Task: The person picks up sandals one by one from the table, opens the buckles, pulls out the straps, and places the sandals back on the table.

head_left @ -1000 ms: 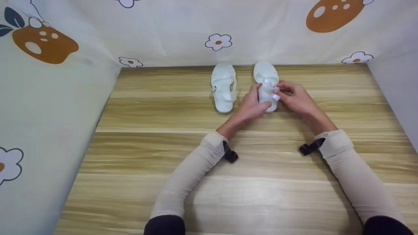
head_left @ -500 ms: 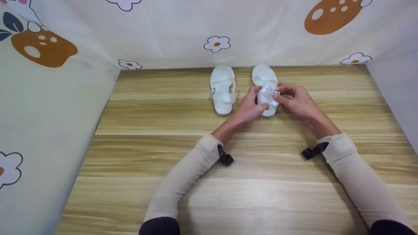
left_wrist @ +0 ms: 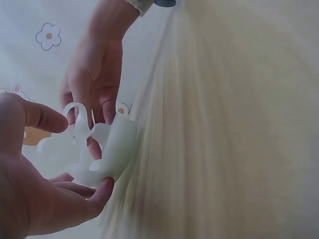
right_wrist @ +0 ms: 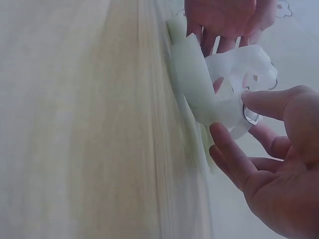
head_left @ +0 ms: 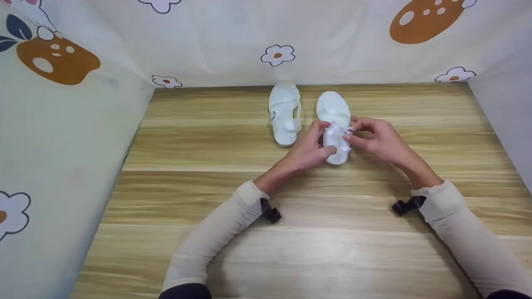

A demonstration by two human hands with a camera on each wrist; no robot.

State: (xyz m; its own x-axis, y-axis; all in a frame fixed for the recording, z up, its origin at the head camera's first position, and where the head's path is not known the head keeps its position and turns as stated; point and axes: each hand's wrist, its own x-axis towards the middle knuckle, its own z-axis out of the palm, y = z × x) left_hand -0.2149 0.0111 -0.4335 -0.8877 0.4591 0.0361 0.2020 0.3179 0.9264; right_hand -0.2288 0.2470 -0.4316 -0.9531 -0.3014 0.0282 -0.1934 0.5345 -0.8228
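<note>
Both hands are on the right-hand white sandal (head_left: 332, 107), which lies on the wood-grain surface, toe away from me. My left hand (head_left: 305, 149) holds its left side, with the thumb over the heel part and fingers at the ankle strap (left_wrist: 76, 110). On the other side, my right hand (head_left: 380, 139) pinches the strap near the metal buckle (right_wrist: 250, 117). The thumb sits on the buckle, seen in the right wrist view. Whether the strap runs through the buckle is hard to tell. The matching sandal (head_left: 285, 109) lies to the left, untouched, its strap end loose.
A cloth wall (head_left: 232, 45) printed with flowers and oranges stands right behind the sandals. More cloth walls rise on the left (head_left: 62, 145) and right (head_left: 503, 95). Wood-grain surface (head_left: 324, 232) stretches between the forearms and toward me.
The right-hand sandal has slid toward me and slightly left, away from the back wall, with both hands on it. The other sandal has stayed in place.
</note>
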